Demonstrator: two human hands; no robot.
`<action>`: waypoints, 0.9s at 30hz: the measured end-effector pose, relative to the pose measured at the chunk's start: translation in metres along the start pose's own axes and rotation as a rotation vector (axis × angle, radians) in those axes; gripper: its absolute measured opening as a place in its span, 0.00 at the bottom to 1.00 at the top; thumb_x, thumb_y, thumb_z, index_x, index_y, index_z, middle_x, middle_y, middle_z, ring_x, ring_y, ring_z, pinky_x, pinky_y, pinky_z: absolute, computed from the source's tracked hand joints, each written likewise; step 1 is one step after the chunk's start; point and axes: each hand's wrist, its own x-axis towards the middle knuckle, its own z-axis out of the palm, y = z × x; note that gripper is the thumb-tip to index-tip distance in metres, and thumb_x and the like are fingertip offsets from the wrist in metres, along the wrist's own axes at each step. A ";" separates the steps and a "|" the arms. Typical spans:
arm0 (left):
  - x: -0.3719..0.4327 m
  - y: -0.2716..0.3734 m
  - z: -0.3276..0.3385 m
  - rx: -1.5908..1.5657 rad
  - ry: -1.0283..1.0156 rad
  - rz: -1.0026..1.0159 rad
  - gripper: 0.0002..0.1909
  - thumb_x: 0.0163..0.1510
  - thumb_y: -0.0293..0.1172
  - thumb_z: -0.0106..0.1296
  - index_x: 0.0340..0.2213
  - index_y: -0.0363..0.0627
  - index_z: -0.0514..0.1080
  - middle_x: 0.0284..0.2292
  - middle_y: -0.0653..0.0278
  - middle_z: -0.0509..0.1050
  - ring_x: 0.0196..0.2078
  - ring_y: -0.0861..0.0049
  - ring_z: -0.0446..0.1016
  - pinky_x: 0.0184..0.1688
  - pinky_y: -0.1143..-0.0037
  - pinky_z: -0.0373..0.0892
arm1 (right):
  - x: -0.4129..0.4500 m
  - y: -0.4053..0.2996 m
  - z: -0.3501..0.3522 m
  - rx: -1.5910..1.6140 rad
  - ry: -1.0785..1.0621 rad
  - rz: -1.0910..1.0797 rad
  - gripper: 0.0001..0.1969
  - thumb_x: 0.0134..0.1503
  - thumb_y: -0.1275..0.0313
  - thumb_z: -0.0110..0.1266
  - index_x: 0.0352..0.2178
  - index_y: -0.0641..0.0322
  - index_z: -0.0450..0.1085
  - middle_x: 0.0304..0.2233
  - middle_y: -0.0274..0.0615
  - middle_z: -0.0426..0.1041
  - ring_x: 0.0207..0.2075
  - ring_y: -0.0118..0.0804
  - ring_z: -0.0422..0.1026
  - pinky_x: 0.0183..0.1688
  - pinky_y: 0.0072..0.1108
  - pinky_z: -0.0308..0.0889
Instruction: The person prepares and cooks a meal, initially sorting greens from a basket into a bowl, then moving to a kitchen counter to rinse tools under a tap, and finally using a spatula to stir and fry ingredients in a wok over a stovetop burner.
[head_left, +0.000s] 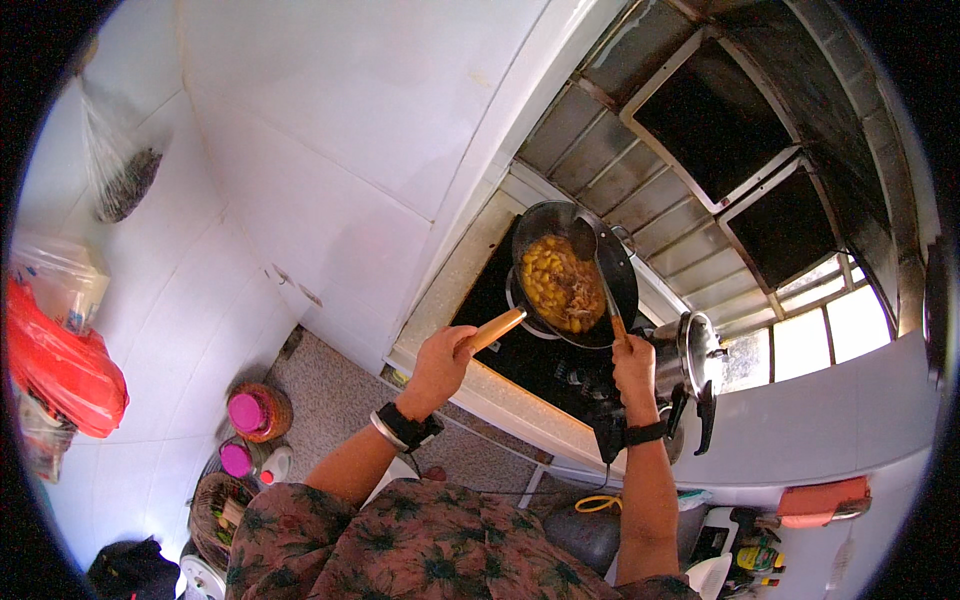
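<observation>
My left hand (436, 367) is wrapped around the wooden handle (495, 332) of a dark wok (547, 217) that sits on the black gas hob (480, 285). In the wok lies a stew of yellow chunks and shredded pieces (561, 283) in brownish sauce. A metal spatula (609, 289) with a wooden grip is held in my right hand (635, 373). Its dark blade rests against the wok's far inner side, above the food. Both wrists wear black straps, and the left one also has a silver bangle.
A stainless pressure cooker (679, 360) with black handles stands close right of my right hand. White wall panels (337, 135) rise on the left, with a range hood (712, 120) overhead. Jars with pink lids (246, 412) and a wicker basket (214, 510) stand on the floor.
</observation>
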 end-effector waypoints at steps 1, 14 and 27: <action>0.000 0.000 -0.001 0.001 0.002 0.004 0.14 0.51 0.25 0.51 0.41 0.36 0.72 0.36 0.48 0.73 0.39 0.56 0.73 0.42 0.68 0.68 | 0.000 0.001 -0.004 0.091 -0.063 0.102 0.11 0.54 0.69 0.50 0.27 0.70 0.68 0.18 0.49 0.68 0.21 0.46 0.68 0.26 0.33 0.62; 0.001 -0.012 0.005 0.013 0.068 0.081 0.12 0.51 0.23 0.51 0.39 0.37 0.72 0.32 0.48 0.72 0.35 0.53 0.72 0.37 0.65 0.67 | -0.017 -0.014 -0.031 0.039 -0.043 0.002 0.12 0.53 0.69 0.51 0.34 0.70 0.70 0.26 0.56 0.72 0.29 0.55 0.72 0.32 0.36 0.65; 0.001 -0.009 0.005 0.027 0.052 0.053 0.12 0.50 0.23 0.52 0.39 0.38 0.72 0.33 0.49 0.72 0.36 0.53 0.72 0.38 0.65 0.68 | -0.024 -0.034 -0.029 -0.006 -0.023 -0.075 0.13 0.53 0.70 0.52 0.38 0.69 0.69 0.29 0.59 0.72 0.33 0.60 0.72 0.35 0.39 0.66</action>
